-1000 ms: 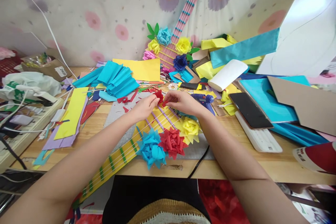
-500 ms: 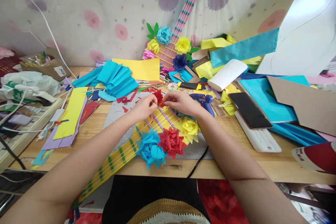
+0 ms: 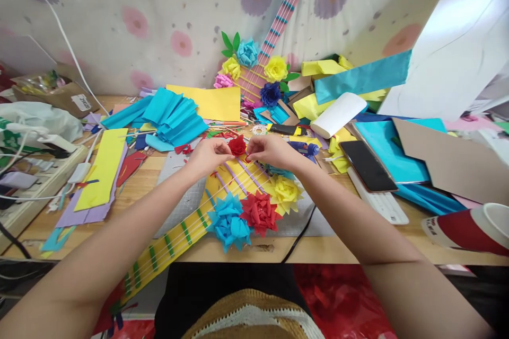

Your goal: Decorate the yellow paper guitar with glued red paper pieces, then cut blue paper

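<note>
A small red paper flower [image 3: 237, 145] is held above the yellow paper guitar [image 3: 222, 176]. My left hand [image 3: 211, 153] pinches it at its left side, fingers closed. Just right of the flower, my right hand [image 3: 267, 149] is closed, with a small red paper petal [image 3: 248, 158] showing at its fingertips. The guitar lies tilted under both hands, its green-striped neck running to the lower left. On its near edge sit a blue paper flower [image 3: 229, 222], a larger red paper flower [image 3: 260, 213] and a yellow paper flower [image 3: 285, 194].
A blue glue gun [image 3: 304, 148] lies behind my right wrist. Blue crepe paper [image 3: 173, 116] and a yellow sheet [image 3: 202, 101] lie at the back. Right are a phone [image 3: 368, 165] and a paper cup [image 3: 469, 228]. A pink paper guitar [image 3: 274, 37] leans on the wall.
My hands have moved slightly apart, and the small red flower now shows more fully between them. The whole view has shifted a little.
</note>
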The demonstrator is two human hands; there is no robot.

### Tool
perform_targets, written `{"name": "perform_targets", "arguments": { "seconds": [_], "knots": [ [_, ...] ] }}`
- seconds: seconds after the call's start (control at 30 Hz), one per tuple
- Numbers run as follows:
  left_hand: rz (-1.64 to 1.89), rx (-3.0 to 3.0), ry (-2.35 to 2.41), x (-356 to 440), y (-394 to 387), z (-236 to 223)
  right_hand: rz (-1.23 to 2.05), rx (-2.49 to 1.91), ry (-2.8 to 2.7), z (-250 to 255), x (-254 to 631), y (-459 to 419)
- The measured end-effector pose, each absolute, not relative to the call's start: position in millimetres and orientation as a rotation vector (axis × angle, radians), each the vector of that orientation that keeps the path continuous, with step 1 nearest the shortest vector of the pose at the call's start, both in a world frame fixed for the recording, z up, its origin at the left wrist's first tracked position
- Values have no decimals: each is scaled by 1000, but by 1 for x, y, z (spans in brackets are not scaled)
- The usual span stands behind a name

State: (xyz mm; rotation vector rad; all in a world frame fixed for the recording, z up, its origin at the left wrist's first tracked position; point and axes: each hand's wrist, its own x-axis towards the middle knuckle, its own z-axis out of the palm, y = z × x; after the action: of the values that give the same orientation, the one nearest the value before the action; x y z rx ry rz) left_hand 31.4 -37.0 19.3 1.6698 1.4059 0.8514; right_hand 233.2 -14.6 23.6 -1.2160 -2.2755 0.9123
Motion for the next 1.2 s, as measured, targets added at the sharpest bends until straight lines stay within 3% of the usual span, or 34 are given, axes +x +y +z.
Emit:
{"name": "perform_targets", "arguments": {
  "seconds": [0.5,0.83,1.2],
  "knots": [
    [531,1970,1706,18,-44,21,691,-1398,-2511,38,198,-24],
    [780,1611,1222,24,-44,-3,794,-1254,-2492,37,202,-22],
    [808,1759,1362,28,-45,0,1001,-1148,-2401,41,208,-25]
  ]
}}
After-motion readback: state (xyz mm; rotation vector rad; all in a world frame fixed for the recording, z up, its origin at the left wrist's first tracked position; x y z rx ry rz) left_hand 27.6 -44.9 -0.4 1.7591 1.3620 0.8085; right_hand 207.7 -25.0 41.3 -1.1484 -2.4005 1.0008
